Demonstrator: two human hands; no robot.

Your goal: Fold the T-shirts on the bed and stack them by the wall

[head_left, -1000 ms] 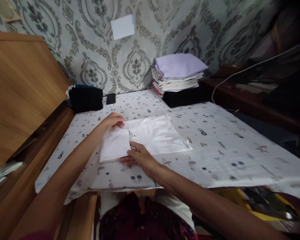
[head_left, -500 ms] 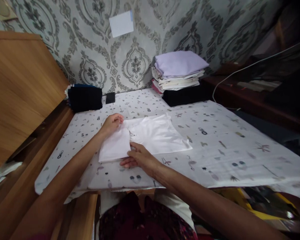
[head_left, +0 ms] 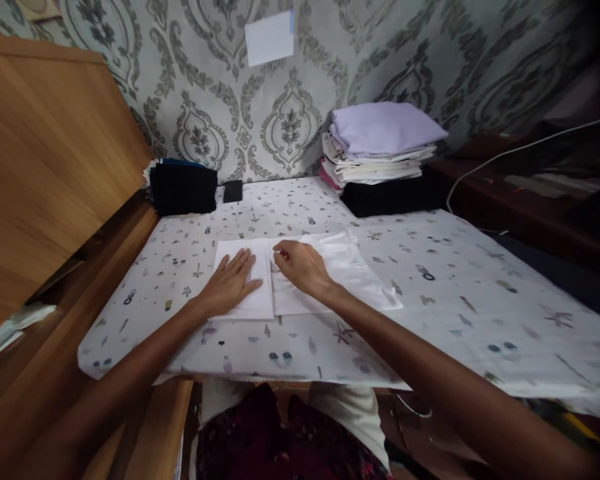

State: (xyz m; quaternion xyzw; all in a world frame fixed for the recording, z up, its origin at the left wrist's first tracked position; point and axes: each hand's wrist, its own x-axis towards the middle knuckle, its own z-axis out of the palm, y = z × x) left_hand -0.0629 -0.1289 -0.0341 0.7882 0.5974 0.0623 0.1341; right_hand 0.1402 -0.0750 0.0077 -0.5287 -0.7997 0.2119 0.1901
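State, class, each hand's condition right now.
Left hand: open, palm down on the white cloth.
Right hand: fingers curled over the white cloth; whether gripping cannot be told.

No words, labels, brands, numbers or signs can be read here, not even on the paper (head_left: 270,39) on the wall (head_left: 253,100)

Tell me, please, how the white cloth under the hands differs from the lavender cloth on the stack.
The white cloth lies on the patterned tablecloth; the lavender cloth tops the stack. The left hand rests on the white cloth; no hand touches the lavender cloth. The white cloth is partly spread; the lavender cloth looks folded. Both are pale.
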